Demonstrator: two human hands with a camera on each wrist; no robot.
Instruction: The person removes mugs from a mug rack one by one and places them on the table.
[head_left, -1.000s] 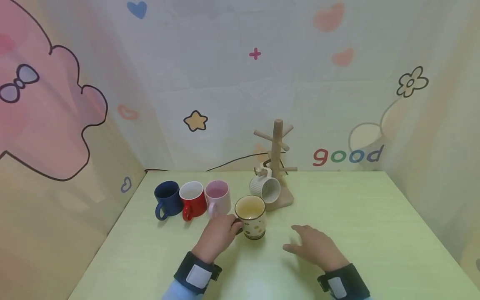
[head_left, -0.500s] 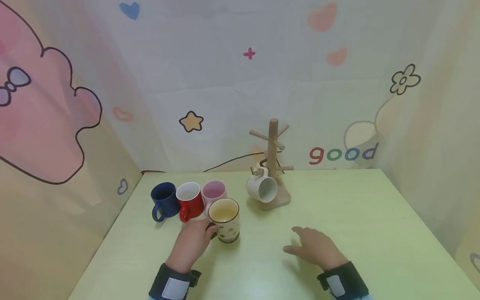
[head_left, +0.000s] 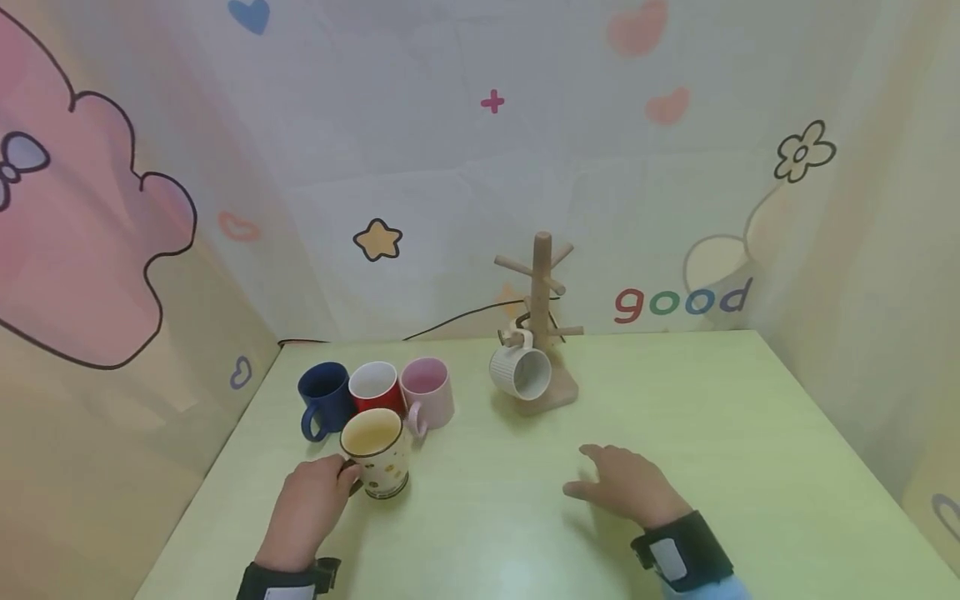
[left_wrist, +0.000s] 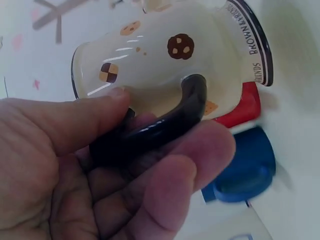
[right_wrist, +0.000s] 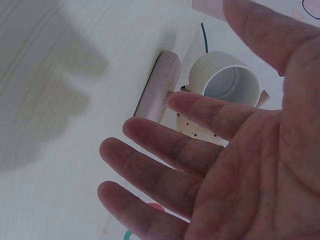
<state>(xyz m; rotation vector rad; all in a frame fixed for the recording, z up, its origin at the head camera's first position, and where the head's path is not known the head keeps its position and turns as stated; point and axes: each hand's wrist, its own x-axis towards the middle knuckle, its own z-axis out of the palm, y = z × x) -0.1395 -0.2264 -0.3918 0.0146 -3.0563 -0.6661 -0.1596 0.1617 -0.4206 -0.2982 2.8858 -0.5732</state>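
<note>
My left hand (head_left: 311, 504) grips the black handle of a cream mug (head_left: 381, 467) with a cookie pattern. The left wrist view shows thumb and fingers curled round that handle (left_wrist: 192, 102). In the head view the mug is upright, in front of a red mug (head_left: 378, 398) and partly covering it. Beside that one stand a navy mug (head_left: 327, 398) on the left and a pink mug (head_left: 431, 400) on the right. Over the table's right half, my right hand (head_left: 626, 487) has its fingers spread and holds nothing. Its palm (right_wrist: 250, 175) shows in the right wrist view.
A wooden mug tree (head_left: 541, 283) stands at the back of the table (head_left: 690, 400). On one of its pegs hangs a white ribbed mug (head_left: 520, 372). Behind the table hangs a printed curtain (head_left: 420, 125), with a dark cable (head_left: 457, 318) along its foot.
My left hand has carried the cream mug leftward and nearer, from in front of the mug tree to in front of the red mug. The right hand stays nearly still.
</note>
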